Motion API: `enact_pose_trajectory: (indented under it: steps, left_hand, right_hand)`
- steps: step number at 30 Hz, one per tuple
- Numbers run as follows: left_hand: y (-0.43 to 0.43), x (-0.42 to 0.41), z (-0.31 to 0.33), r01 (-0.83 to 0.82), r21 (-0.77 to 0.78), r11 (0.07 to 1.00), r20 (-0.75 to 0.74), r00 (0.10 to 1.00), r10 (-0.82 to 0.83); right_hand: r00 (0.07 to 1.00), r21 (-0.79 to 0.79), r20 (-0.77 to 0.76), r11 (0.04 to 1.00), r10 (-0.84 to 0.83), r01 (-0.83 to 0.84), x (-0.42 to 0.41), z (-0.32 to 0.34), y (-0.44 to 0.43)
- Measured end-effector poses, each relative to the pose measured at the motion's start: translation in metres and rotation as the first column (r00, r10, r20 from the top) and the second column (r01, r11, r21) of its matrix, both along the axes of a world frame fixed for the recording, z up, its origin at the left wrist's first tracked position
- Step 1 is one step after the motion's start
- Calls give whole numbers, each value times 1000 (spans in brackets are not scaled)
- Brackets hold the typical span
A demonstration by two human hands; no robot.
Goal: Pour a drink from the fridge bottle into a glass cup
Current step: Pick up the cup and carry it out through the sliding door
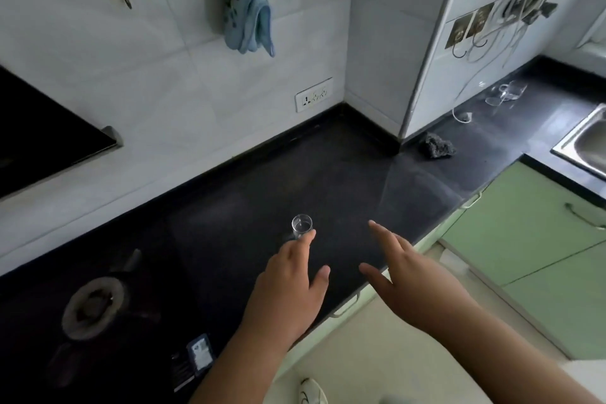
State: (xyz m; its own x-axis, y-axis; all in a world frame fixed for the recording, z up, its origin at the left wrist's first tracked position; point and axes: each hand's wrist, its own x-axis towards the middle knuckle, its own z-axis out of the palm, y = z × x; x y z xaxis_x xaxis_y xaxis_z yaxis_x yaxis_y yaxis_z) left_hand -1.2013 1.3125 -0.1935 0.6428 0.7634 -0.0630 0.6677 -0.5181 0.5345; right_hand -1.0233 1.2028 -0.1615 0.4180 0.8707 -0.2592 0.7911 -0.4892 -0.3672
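Nearest, left hand [288, 285] over the dark worktop [344, 180], fingers [306, 239] loosely spread, one fingertip touching the low part of the cup [302, 226], not gripping. Just beside, right hand [406, 272], fingers straight and a little apart, holding nothing. Cup upright, near the front edge of the worktop. Farther back a grey scrubber [437, 145], then a blue cloth [246, 10] hanging on the wall

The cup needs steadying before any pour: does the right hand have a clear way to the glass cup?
Probably yes. Only bare countertop lies between the right hand and the glass cup; the left hand sits at its near side, leaving the right side free.
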Motion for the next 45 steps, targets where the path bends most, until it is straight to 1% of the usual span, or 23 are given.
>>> enact_pose_trajectory:
  steps: [5,11,17,22,25,30,38,43,45]
  left_hand:
    - [27,7,-13,-87,-46,995,-66,994,83]
    - [49,29,-17,-247,-85,965,-105,966,238]
    - [68,53,-39,-423,-119,898,-162,901,403]
    - [79,67,-62,-541,-201,817,-215,838,502]
    - [83,76,-71,-569,-214,794,-241,818,522]
    - [88,84,-73,-600,-223,768,-242,798,553]
    - [99,69,-59,-642,-231,731,-262,765,588]
    - [94,61,-52,-642,-208,738,-225,766,603]
    - [91,58,-52,-644,-210,736,-218,764,607]
  right_hand:
    - [998,-15,-50,999,48,-49,20,-20,40]
    - [977,-53,-72,977,202,-206,52,-37,97]
    - [913,-94,-100,910,395,-404,80,-55,151]
    - [877,-103,-121,873,465,-477,95,-76,186]
    - [854,-112,-139,848,502,-517,98,-89,203]
    - [826,-133,-141,816,546,-563,92,-111,230]
    - [753,-252,-207,709,625,-658,65,-149,258]
    - [733,-315,-217,665,644,-677,57,-169,261]
    - [747,-320,-225,677,625,-663,55,-176,258]
